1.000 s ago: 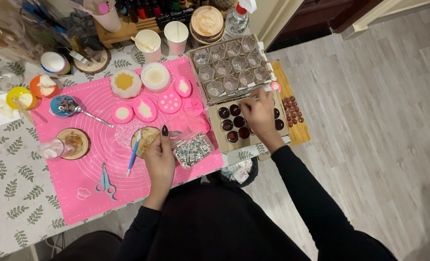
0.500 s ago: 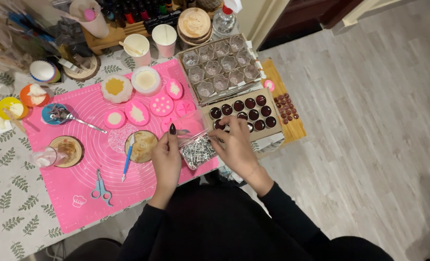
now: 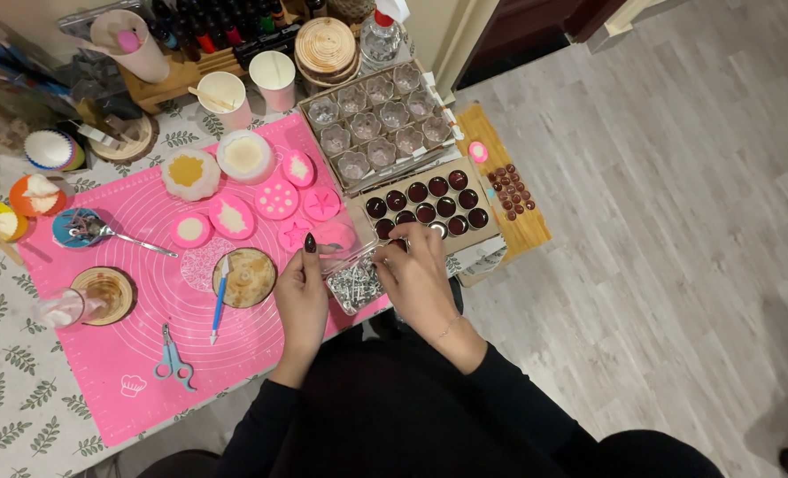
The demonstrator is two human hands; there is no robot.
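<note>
Bare pink mat (image 3: pixel 119 354) near scissors (image 3: pixel 173 361); moulds (image 3: pixel 261 190), trays (image 3: pixel 378 124) crowd far side.

A clear rectangular plastic package of small silvery pieces (image 3: pixel 355 283) lies open at the near edge of the pink mat (image 3: pixel 128 354), between the left hand (image 3: pixel 301 292) and right hand (image 3: pixel 416 279).

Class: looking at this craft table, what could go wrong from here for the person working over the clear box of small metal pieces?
1. The clear box sits at the edge of the pink mat; the left hand or right hand could perhaps tip it, scattering pieces.
2. The right hand's sleeve might brush the tray of dark filled moulds just behind.
</note>
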